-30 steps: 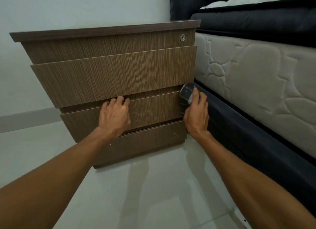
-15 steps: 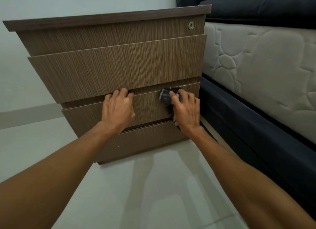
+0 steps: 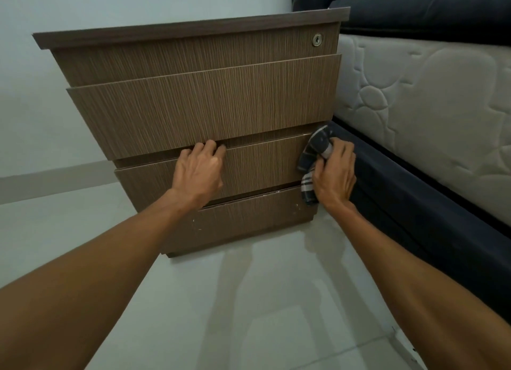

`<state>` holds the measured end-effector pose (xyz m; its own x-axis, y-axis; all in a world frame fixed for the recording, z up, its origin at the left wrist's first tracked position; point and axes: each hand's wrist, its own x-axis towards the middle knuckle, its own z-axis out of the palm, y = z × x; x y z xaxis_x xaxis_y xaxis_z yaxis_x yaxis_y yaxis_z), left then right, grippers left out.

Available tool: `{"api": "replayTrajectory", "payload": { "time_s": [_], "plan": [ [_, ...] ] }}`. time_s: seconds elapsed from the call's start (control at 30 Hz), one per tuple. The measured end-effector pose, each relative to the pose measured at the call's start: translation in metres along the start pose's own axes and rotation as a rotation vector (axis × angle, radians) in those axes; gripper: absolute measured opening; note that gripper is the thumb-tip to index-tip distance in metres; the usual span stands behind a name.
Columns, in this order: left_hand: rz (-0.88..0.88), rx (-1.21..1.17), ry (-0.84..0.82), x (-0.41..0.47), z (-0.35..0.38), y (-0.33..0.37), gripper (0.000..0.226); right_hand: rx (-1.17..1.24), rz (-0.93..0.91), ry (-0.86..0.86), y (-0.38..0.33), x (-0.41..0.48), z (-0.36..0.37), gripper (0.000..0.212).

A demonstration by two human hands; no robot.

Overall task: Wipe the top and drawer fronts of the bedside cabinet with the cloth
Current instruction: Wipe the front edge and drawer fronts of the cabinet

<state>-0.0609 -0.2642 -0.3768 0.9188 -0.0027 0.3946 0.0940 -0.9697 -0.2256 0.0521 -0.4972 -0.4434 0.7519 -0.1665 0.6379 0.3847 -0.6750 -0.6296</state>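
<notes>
The brown wood-grain bedside cabinet (image 3: 193, 112) stands on the floor with several drawer fronts and a keyhole lock (image 3: 317, 40) at its upper right. My left hand (image 3: 197, 173) rests on the third drawer front (image 3: 262, 165), its fingertips hooked over that drawer's top edge. My right hand (image 3: 336, 173) holds a dark cloth with pale stripes (image 3: 315, 154) pressed against the right end of the same drawer front, with one end of the cloth hanging down over the bottom drawer.
A bed sits right against the cabinet's right side: a quilted cream mattress (image 3: 428, 98) on a dark navy base (image 3: 414, 203). Pale floor tiles (image 3: 249, 314) lie in front. A light wall (image 3: 83, 10) and grey skirting (image 3: 55, 178) run behind on the left.
My right hand has slid the cloth along the third drawer front, from its right end toward the middle and back to the right end. My left hand stayed on the drawer's top edge.
</notes>
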Motion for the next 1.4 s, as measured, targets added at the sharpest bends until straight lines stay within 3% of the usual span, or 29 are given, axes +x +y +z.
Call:
{"api": "replayTrajectory", "payload": {
  "time_s": [0.27, 0.4, 0.53, 0.83, 0.9, 1.0, 1.1, 1.27, 1.4],
  "plan": [
    [0.025, 0.119, -0.052, -0.025, 0.008, -0.039, 0.086, -0.207, -0.797, -0.335, -0.061, -0.073, 0.055, 0.066],
    [0.020, 0.134, 0.006, -0.030, 0.014, -0.041, 0.083, -0.323, -0.928, -0.331, -0.075, -0.075, 0.076, 0.058],
    [0.004, 0.140, 0.020, -0.031, 0.026, -0.038, 0.086, -0.339, -0.816, -0.310, -0.058, -0.067, 0.074, 0.061],
    [-0.009, 0.107, 0.068, -0.031, 0.039, -0.038, 0.085, -0.258, -0.365, -0.306, -0.004, -0.041, 0.044, 0.060],
    [-0.012, 0.114, 0.052, -0.031, 0.038, -0.038, 0.085, -0.197, -0.169, -0.286, 0.005, -0.034, 0.035, 0.048],
    [-0.013, 0.123, -0.001, -0.031, 0.032, -0.037, 0.087, -0.094, 0.177, -0.123, 0.008, -0.021, 0.021, 0.028],
    [-0.002, 0.132, -0.029, -0.034, 0.025, -0.040, 0.089, -0.070, 0.138, -0.034, 0.007, -0.014, 0.011, 0.033],
    [-0.041, 0.135, -0.038, -0.049, 0.018, -0.057, 0.087, 0.287, 0.200, 0.103, -0.028, -0.012, 0.018, 0.048],
    [-0.050, 0.159, -0.024, -0.062, 0.018, -0.079, 0.085, 0.289, 0.279, 0.018, -0.056, -0.033, 0.056, 0.064]
  ]
}}
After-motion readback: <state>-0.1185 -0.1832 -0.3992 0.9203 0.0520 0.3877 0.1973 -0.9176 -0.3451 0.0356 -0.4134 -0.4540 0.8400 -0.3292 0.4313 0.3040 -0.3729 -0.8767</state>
